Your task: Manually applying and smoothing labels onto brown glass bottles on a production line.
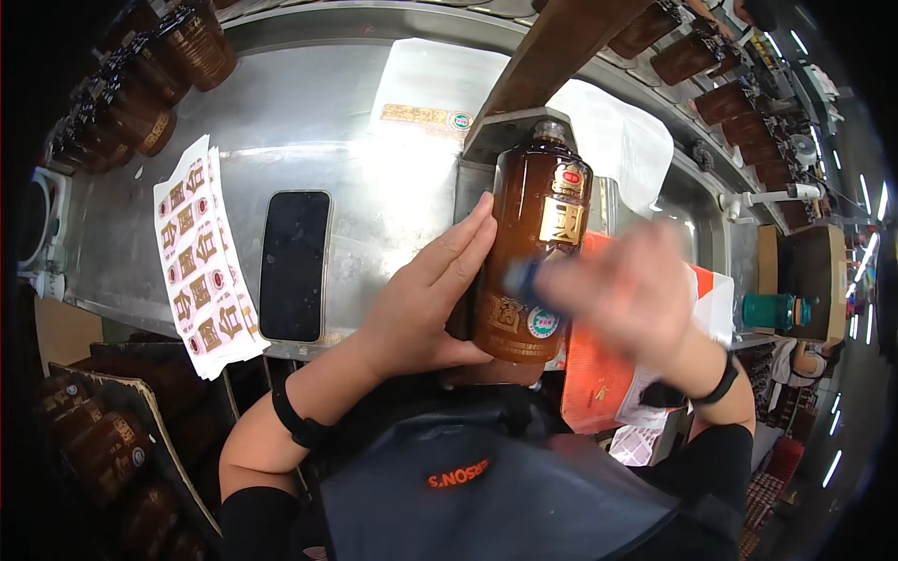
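Observation:
A brown glass bottle [521, 220] with gold lettering and a red badge leans in front of me, its clear neck toward the far side. My left hand [426, 290] holds its left side, fingers stretched along the glass and thumb near the base. Smeared by motion, my right hand [627, 294] is over the bottle's lower right. At its fingertips is a small dark blue thing [524, 279], against or just above the glass; its kind is too blurred to tell. A round green and white sticker [543, 323] sits low on the bottle.
Left on the metal table [360, 112] lie a black phone [295, 266] and printed label sheets [201, 257]. Behind the bottle stands a metal post [547, 61]. An orange printed sheet [591, 379] lies right. More brown bottles [192, 47] line the far left, with others [687, 56] far right.

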Available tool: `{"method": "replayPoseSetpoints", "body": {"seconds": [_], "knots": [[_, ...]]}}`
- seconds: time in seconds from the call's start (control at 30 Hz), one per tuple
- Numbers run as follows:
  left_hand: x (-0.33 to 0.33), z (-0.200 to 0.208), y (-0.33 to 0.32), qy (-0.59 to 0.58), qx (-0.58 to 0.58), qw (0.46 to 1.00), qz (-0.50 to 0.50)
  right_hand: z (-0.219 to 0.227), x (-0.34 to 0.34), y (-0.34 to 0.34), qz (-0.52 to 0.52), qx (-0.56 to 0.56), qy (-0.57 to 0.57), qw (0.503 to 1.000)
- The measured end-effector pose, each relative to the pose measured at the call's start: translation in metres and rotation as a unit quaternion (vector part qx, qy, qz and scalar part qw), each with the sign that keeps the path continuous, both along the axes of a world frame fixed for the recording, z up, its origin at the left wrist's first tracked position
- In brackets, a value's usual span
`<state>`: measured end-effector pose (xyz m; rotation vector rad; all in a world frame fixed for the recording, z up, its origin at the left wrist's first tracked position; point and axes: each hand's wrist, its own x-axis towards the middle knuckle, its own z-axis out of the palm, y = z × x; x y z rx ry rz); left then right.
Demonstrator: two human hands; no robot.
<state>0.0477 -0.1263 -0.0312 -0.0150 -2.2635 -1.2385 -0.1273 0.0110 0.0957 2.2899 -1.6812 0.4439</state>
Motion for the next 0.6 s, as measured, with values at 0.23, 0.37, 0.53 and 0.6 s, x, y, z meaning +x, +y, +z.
{"method": "replayPoseSetpoints", "body": {"seconds": [0.23, 0.37, 0.53, 0.6], "knots": [[0.0, -0.002, 0.0, 0.028, -0.024, 0.999, 0.021, 0.022, 0.008, 0.01, -0.102, 0.052, -0.091, 0.989], [-0.001, -0.004, 0.002, 0.036, -0.019, 0.999, 0.016, -0.006, 0.023, 0.031, -0.007, 0.012, -0.086, 0.996], [0.001, -0.003, 0.0, 0.024, -0.026, 0.999, 0.023, -0.001, 0.019, 0.027, -0.039, 0.009, -0.087, 0.995], [0.001, -0.002, 0.001, 0.023, -0.028, 0.999, 0.02, -0.003, 0.019, 0.025, -0.085, -0.01, -0.056, 0.995]]}}
